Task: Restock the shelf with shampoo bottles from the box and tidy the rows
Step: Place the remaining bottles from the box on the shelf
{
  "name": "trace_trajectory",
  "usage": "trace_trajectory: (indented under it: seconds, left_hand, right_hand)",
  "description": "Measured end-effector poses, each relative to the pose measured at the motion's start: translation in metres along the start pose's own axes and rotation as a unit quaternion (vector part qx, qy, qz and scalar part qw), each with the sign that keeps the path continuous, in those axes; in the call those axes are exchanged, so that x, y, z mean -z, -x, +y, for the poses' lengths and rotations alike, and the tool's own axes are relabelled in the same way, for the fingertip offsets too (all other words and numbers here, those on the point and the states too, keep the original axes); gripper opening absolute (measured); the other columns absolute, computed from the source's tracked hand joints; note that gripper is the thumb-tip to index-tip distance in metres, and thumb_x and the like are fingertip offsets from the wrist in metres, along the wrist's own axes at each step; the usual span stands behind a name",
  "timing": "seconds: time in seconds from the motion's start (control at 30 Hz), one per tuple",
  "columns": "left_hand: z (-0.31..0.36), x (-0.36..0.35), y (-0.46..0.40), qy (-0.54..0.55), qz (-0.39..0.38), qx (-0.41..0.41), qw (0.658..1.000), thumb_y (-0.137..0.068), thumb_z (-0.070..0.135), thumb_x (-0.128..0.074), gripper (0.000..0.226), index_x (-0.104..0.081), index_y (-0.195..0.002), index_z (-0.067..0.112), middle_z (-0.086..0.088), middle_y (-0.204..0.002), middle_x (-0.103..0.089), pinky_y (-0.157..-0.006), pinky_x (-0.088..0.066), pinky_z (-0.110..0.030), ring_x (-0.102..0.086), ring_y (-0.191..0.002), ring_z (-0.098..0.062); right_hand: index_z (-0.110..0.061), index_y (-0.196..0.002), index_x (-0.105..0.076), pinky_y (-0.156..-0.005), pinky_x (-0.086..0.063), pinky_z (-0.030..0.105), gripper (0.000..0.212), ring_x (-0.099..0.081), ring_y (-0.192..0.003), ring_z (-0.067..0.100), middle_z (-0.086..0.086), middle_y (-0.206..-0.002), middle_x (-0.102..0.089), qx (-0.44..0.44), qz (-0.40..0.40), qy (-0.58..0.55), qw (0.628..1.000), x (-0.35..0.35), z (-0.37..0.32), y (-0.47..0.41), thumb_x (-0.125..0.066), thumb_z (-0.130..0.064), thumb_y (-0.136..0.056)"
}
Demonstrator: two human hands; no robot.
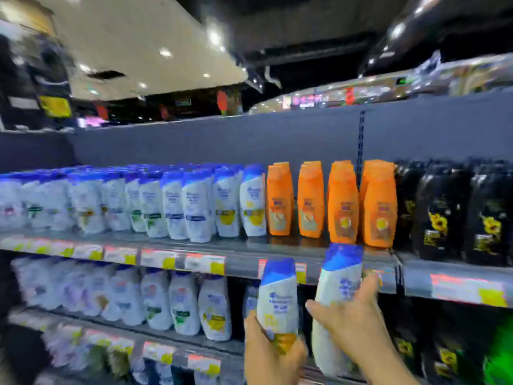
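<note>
Left hand (273, 354): fingers curled round the lower body of a shampoo bottle (277, 298), held upright, cap up, in front of the lower shelf and just below the upper shelf edge (241, 263).

Right hand (351, 315): fingers wrapped across the middle of a second bottle (337, 287), thumb side toward the first bottle. This one leans slightly right; its cap reaches the upper shelf edge, just below the orange bottles (342, 201).

Handling (judgement): rigid plastic, likely full, so moderately heavy for one hand. Glossy skin looks slippery; not fragile. The waist is the best grip. A low hold, as on the left, leaves the top free to tip.

Appearance: both bottles white, curved, with blue flip caps; the left one has a yellow band low on its label. Print blurred, unreadable. They match the white bottles (194, 207) in the upper row left of the orange ones. No box in view.
</note>
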State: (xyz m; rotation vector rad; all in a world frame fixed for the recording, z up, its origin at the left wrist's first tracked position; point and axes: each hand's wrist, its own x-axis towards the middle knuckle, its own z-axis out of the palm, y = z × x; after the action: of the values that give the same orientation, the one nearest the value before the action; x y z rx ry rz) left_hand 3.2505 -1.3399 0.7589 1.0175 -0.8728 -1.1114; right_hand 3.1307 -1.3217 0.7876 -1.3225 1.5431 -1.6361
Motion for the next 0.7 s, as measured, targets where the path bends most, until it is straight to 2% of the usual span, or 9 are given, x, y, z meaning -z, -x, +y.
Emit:
trace_trajectory:
  seconds: [0.03, 0.07, 0.13, 0.2, 0.27, 0.33, 0.47, 0.57, 0.7]
  left_hand:
    - [0.021, 0.010, 0.010, -0.040, -0.019, -0.036, 0.998, -0.088, 0.012, -0.051, 0.007, -0.052, -0.081, 0.013, -0.006, -0.064, -0.060, -0.041, -0.045, -0.011, -0.056, -0.041, 0.000]
    - [0.036, 0.013, 0.012, -0.038, -0.014, -0.058, 0.997, -0.079, 0.005, -0.061, 0.019, -0.047, -0.083, 0.015, -0.004, -0.072, -0.057, -0.046, -0.045, -0.007, -0.057, -0.047, 0.001]
    - [0.050, 0.028, 0.010, -0.100, -0.007, -0.111, 0.989, -0.064, -0.003, -0.070, 0.042, -0.043, -0.088, 0.019, -0.007, -0.079, -0.058, -0.053, -0.047, -0.013, -0.056, -0.054, -0.002]
    - [0.066, 0.042, 0.011, -0.167, -0.007, -0.135, 0.977, -0.066, 0.000, -0.071, 0.042, -0.044, -0.089, 0.021, -0.007, -0.079, -0.061, -0.052, -0.046, -0.013, -0.056, -0.057, -0.007]
    - [0.076, 0.053, 0.012, -0.192, 0.006, -0.134, 0.972, -0.067, 0.002, -0.072, 0.040, -0.043, -0.087, 0.021, -0.004, -0.078, -0.062, -0.052, -0.045, -0.012, -0.056, -0.060, -0.010]
    - [0.075, 0.066, 0.006, -0.190, 0.013, -0.132, 0.973, -0.066, 0.000, -0.073, 0.042, -0.043, -0.088, 0.020, -0.006, -0.080, -0.063, -0.051, -0.045, -0.011, -0.059, -0.062, -0.013]
    - [0.074, 0.090, -0.022, -0.148, 0.045, -0.100, 0.983, -0.063, -0.007, -0.074, 0.050, -0.042, -0.089, 0.021, -0.014, -0.085, -0.062, -0.057, -0.048, -0.023, -0.063, -0.069, -0.023]
    - [0.083, 0.100, -0.056, -0.138, 0.052, -0.122, 0.982, -0.067, -0.005, -0.073, 0.047, -0.042, -0.096, 0.016, -0.012, -0.086, -0.060, -0.061, -0.049, -0.027, -0.062, -0.072, -0.023]
    - [0.103, 0.097, -0.109, -0.142, 0.013, -0.162, 0.976, -0.069, -0.001, -0.074, 0.043, -0.041, -0.091, 0.016, -0.008, -0.081, -0.059, -0.052, -0.044, -0.018, -0.057, -0.064, -0.016]
  right_hand:
    - [-0.022, -0.103, -0.023, -0.061, -0.043, 0.025, 0.073, -0.055, -0.069, 0.010, -0.011, -0.081, -0.050, 0.023, -0.007, 0.001, 1.000, -0.004, -0.022, -0.004, -0.082, -0.010, -0.062]
    - [-0.024, -0.102, -0.023, -0.065, -0.045, 0.031, 0.074, -0.057, -0.073, 0.018, -0.009, -0.082, -0.052, 0.043, -0.016, 0.003, 0.999, -0.010, -0.039, -0.006, -0.083, -0.016, -0.059]
    - [-0.026, -0.103, -0.025, -0.069, -0.049, 0.038, 0.080, -0.059, -0.077, 0.026, 0.001, -0.086, -0.055, 0.054, -0.037, 0.022, 0.998, -0.023, -0.056, -0.010, -0.080, -0.034, -0.046]
    - [-0.029, -0.102, -0.024, -0.071, -0.053, 0.044, 0.081, -0.061, -0.081, 0.029, 0.008, -0.094, -0.057, 0.057, -0.049, 0.022, 0.997, -0.035, -0.070, -0.008, -0.074, -0.043, -0.039]
    - [-0.032, -0.099, -0.024, -0.073, -0.051, 0.041, 0.077, -0.060, -0.085, 0.029, 0.009, -0.099, -0.057, 0.054, -0.070, 0.026, 0.996, -0.046, -0.071, -0.008, -0.079, -0.034, -0.045]
    - [-0.030, -0.103, -0.024, -0.072, -0.045, 0.032, 0.074, -0.058, -0.088, 0.026, 0.007, -0.103, -0.056, 0.054, -0.093, 0.027, 0.994, -0.057, -0.070, -0.005, -0.082, -0.019, -0.057]
    - [-0.029, -0.104, -0.024, -0.070, -0.047, 0.032, 0.071, -0.058, -0.085, 0.022, 0.004, -0.100, -0.054, 0.056, -0.108, 0.030, 0.992, -0.086, -0.069, -0.011, -0.079, -0.018, -0.059]
    - [-0.023, -0.104, -0.024, -0.070, -0.042, 0.030, 0.068, -0.053, -0.083, 0.019, 0.003, -0.099, -0.049, 0.074, -0.072, 0.015, 0.995, -0.109, -0.083, -0.034, -0.078, -0.010, -0.065]
    - [-0.026, -0.106, -0.023, -0.077, -0.044, 0.033, 0.074, -0.051, -0.090, 0.016, -0.006, -0.098, -0.044, 0.133, 0.033, 0.033, 0.990, -0.138, -0.105, -0.082, -0.080, -0.009, -0.063]
